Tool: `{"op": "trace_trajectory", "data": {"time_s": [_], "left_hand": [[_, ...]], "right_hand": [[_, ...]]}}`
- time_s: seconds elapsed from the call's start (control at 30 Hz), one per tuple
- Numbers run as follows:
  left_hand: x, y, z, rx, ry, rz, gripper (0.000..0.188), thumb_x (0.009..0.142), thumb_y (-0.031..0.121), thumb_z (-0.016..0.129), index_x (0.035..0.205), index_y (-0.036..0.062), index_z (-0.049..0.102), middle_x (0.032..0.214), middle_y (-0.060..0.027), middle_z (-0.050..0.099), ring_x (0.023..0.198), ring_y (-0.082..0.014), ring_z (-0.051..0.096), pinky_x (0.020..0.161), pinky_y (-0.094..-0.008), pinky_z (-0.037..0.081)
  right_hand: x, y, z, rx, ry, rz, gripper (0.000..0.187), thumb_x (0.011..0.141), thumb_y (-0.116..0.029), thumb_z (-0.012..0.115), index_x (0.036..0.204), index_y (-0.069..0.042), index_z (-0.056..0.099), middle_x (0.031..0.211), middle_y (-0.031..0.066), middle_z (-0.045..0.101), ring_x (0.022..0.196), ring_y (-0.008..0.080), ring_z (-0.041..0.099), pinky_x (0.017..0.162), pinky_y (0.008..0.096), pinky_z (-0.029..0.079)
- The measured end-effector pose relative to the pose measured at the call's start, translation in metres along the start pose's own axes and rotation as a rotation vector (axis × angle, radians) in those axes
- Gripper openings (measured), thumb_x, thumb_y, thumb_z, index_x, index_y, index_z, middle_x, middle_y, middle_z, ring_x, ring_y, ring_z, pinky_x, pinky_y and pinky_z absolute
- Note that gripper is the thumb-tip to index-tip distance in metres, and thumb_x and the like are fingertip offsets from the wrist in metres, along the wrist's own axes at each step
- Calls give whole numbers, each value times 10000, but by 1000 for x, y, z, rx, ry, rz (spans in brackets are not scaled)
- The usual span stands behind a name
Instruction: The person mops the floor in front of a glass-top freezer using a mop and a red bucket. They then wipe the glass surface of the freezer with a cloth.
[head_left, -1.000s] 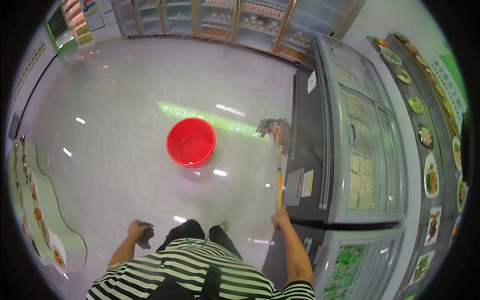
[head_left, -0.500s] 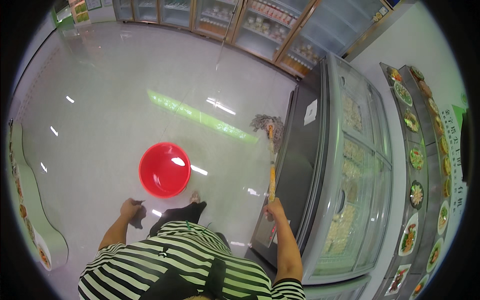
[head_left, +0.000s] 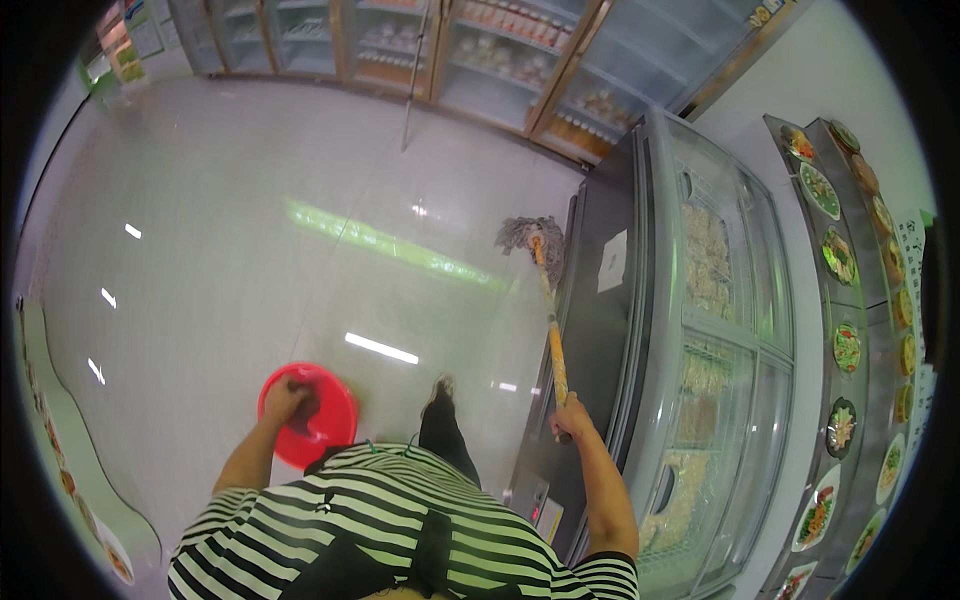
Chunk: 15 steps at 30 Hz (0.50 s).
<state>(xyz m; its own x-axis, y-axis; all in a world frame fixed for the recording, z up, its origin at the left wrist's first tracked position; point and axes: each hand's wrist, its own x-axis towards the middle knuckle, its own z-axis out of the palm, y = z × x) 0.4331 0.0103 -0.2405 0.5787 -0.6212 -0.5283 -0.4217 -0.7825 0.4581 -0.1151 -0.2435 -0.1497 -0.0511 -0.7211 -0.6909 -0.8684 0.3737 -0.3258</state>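
My right hand (head_left: 570, 418) is closed round the near end of a yellow mop handle (head_left: 556, 345). The grey string mop head (head_left: 530, 234) lies on the floor against the base of the dark freezer case. Over a red bucket (head_left: 340, 420) at the lower left is my left hand (head_left: 287, 398), closed on what looks like a dark rag (head_left: 305, 408). The rag hangs at the bucket's opening; whether it touches the inside cannot be made out. My striped top hides part of the bucket's near side.
The freezer case (head_left: 600, 300) with sliding glass lids runs along my right. Glass-door fridges (head_left: 490, 70) line the far wall, and a thin pole (head_left: 412, 90) leans there. A wavy-edged panel (head_left: 90, 470) stands at left. Glossy tiled floor (head_left: 200, 230) spans the middle.
I have stepped forward, so the bucket now appears nearer my body. My left hand has gone from beside the bucket to over it. My right hand still grips the mop, its head barely shifted.
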Motion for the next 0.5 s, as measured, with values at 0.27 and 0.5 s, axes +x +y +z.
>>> {"op": "trace_trajectory", "data": {"time_s": [0.27, 0.5], "left_hand": [[11, 53, -16, 20, 40, -234, 329, 721, 248, 715, 992, 74, 649, 954, -112, 682, 905, -269, 656, 793, -382, 507], [71, 99, -29, 39, 93, -333, 339, 699, 262, 737, 952, 59, 640, 918, -126, 674, 876, -293, 651, 771, -398, 508]], "right_hand": [[154, -41, -62, -60, 20, -140, 470, 640, -29, 677, 999, 58, 386, 649, 179, 620, 549, 277, 654, 513, 370, 519], [245, -148, -109, -1, 23, -115, 459, 638, -21, 653, 1020, 75, 417, 632, 178, 622, 527, 277, 643, 509, 366, 513]]}}
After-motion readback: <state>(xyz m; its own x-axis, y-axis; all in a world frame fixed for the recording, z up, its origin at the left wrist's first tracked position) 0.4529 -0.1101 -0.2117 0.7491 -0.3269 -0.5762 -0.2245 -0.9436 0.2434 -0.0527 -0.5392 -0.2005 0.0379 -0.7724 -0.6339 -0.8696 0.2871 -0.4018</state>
